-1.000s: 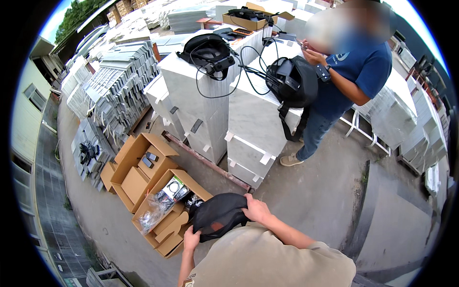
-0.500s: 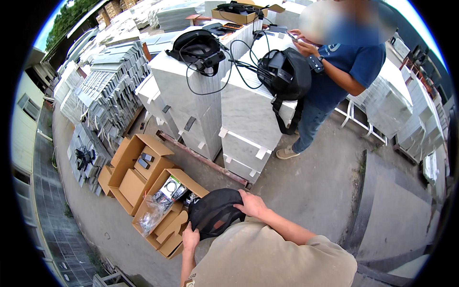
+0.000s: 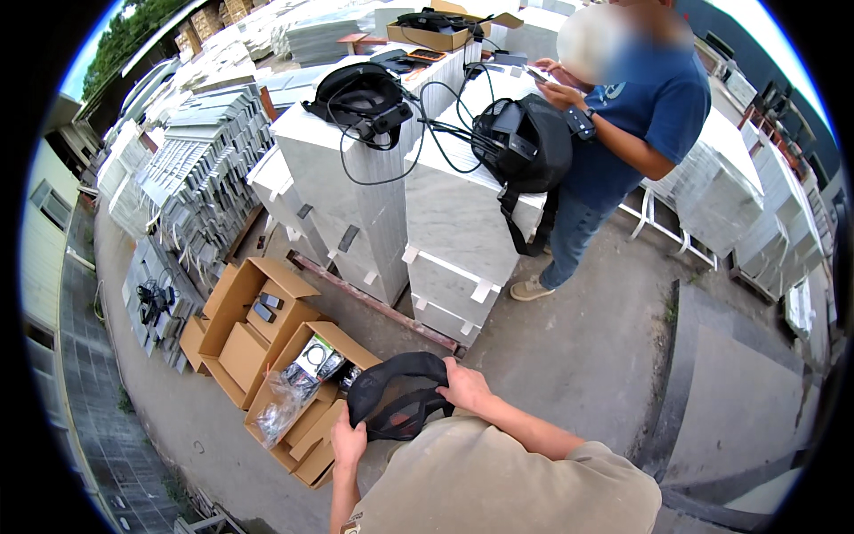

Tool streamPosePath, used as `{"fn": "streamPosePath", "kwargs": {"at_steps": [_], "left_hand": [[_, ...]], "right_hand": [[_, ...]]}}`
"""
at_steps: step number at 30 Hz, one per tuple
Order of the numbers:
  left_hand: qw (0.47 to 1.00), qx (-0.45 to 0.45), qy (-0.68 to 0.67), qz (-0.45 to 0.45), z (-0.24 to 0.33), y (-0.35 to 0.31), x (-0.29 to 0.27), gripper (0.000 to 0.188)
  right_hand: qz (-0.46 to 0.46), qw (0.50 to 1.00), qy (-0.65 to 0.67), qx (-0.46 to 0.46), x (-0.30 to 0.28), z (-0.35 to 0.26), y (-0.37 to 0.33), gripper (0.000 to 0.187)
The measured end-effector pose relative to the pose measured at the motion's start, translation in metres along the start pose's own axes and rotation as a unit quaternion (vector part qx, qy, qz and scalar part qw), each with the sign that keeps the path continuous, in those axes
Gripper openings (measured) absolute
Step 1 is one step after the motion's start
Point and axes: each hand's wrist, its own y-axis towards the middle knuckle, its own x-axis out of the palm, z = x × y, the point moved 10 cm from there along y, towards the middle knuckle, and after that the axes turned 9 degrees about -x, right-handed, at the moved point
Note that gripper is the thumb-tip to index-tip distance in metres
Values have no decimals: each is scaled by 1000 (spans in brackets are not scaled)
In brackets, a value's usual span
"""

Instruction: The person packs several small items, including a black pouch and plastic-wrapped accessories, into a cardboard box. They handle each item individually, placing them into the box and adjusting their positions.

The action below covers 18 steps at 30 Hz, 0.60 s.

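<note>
A black mesh bag (image 3: 400, 372) is held in front of my body, stretched between both hands. My left hand (image 3: 348, 438) grips its left edge, thumb on top. Across from it, my right hand (image 3: 464, 385) pinches the right upper edge. The bag's dark rim shows, with see-through mesh and a small reddish patch lower down. Just left of the bag, an open cardboard box (image 3: 313, 452) contains a clear plastic bag (image 3: 281, 402) and a white-and-green packet (image 3: 316, 354). Behind it, another open cardboard box (image 3: 243, 349) has small dark devices (image 3: 264, 311) inside.
Wrapped stone slab stacks (image 3: 458, 209) stand ahead, carrying a black headset (image 3: 363, 100), cables and a black backpack (image 3: 525, 142). A person in a blue shirt (image 3: 649, 116) stands beyond at the right, holding a phone. Grey slabs (image 3: 209, 169) are piled at left; a black cable bundle (image 3: 156, 298) lies there.
The bag's upper side has been drawn wider and flatter, so more mesh shows. My left hand has shifted slightly left and up; my right hand stays on the edge.
</note>
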Motion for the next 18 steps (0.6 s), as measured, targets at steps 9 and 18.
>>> {"fn": "streamPosePath", "kwargs": {"at_steps": [9, 18], "left_hand": [[999, 2, -4, 46, -7, 9, -11, 64], [998, -31, 36, 35, -14, 6, -6, 63]], "right_hand": [[85, 996, 28, -21, -22, -8, -1, 43], [58, 998, 3, -31, -15, -7, 4, 37]]}}
